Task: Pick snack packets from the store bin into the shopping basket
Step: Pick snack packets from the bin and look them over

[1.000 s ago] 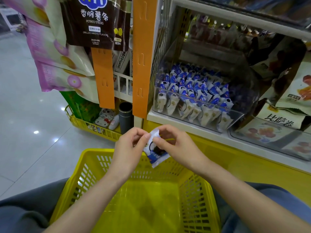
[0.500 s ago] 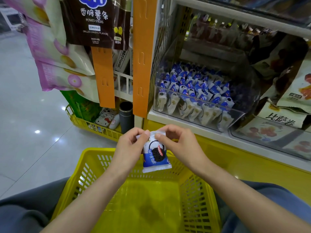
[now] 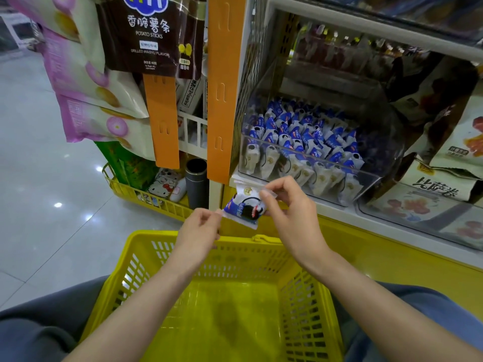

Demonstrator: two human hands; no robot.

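**A:** Where is the snack packet (image 3: 244, 209)?

**B:** In the air, between the store bin (image 3: 313, 159) and the far rim of the shopping basket (image 3: 146, 235). It is held at two points. The right hand (image 3: 287, 212) pinches the top seal between thumb and forefinger. The left hand (image 3: 200, 228) pinches the lower-left corner with its fingertips (image 3: 215, 214), the other fingers curled in.

**A:** How does it lie?

**B:** Tilted, with the long axis running from the right hand's pinch down and left to the left hand's. The printed face is turned toward the person.

**A:** And the basket from there?

**B:** Below the packet and nearer the body, mouth open upward. Both hands are equally close. I judge that a release would need the packet drawn back over the rim first.

**A:** What stands in the way?

**B:** Only the rim's handle clip (image 3: 261, 239), directly beneath. The orange strip (image 3: 218, 87) and the dark cylinder (image 3: 196, 178) stand to the left, apart from that path.
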